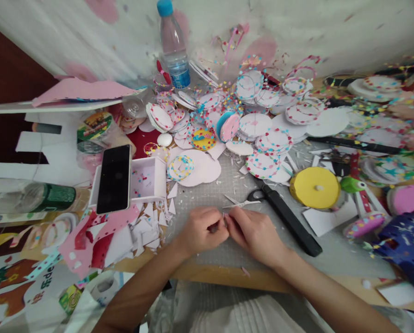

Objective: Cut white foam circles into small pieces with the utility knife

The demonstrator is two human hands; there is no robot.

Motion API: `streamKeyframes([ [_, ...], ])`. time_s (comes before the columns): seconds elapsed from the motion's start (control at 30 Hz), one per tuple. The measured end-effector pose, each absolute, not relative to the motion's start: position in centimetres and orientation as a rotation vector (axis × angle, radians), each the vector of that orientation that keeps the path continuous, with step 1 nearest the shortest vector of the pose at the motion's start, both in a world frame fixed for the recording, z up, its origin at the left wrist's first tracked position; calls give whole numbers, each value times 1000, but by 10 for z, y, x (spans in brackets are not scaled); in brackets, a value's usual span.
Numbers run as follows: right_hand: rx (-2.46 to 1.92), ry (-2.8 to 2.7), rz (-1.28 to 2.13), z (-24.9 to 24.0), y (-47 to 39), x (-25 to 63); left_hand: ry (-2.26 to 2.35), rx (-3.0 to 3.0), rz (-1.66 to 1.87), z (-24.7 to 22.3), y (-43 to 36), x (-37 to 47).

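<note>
My left hand (207, 229) and my right hand (253, 233) meet fingertip to fingertip over the front of the grey cutting mat (207, 199). Both are closed in a pinch. Whatever sits between the fingertips is tiny and mostly hidden, so I cannot name it. Just beyond my right hand lie small scissors (243, 202) with their blades apart. A black utility knife (290, 217) rests slantwise to the right of that hand.
A black phone (114, 179) leans on a small white box (160, 178) at left, beside paper scraps (146, 231). Decorated paper discs (274, 138) crowd the back, near a water bottle (175, 51). To the right are a yellow round piece (314, 187) and a blue glue gun (404, 247).
</note>
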State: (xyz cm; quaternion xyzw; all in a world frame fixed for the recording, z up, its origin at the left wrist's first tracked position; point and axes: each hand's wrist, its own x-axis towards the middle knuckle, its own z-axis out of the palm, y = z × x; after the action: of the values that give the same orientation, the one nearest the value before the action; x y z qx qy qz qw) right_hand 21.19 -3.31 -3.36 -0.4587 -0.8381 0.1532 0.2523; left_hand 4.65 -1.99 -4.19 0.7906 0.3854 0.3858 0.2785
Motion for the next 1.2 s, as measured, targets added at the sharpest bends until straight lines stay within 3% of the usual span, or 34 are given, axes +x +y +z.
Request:
streamKeyframes([
  [0.87,-1264,-2256,399,-33,-33,213,1085,2239,1049,-45,-22,45],
  [1.2,-1232,-2284,559,-33,-34,213,1011,2145,1051,-40,-21,43],
])
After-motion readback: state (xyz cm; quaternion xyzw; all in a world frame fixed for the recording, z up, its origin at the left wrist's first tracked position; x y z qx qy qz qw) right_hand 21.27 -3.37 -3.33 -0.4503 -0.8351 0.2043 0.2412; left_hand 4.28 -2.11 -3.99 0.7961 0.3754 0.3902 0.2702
